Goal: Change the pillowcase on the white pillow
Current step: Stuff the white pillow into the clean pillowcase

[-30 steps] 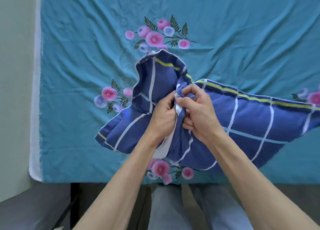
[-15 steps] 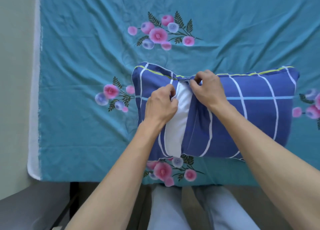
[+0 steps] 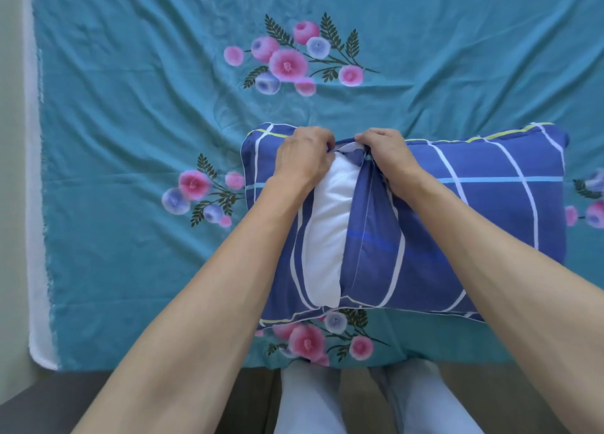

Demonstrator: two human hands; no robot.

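White pillow (image 3: 323, 234) flat on teal floral bedsheet (image 3: 130, 139), near bed's front edge, mostly inside blue checked pillowcase (image 3: 474, 205). White strip exposed through gap in case, running front to back. Left hand (image 3: 302, 159) at far end of gap, fingers curled, pinching left flap edge. Right hand (image 3: 389, 159) just beside, fingers curled on right flap edge. Hands nearly touching above gap.

Counted: one white pillow (image 3: 323, 237), one blue checked pillowcase (image 3: 474, 211), one teal floral sheet (image 3: 130, 139), two hands, five flower clusters printed on it.
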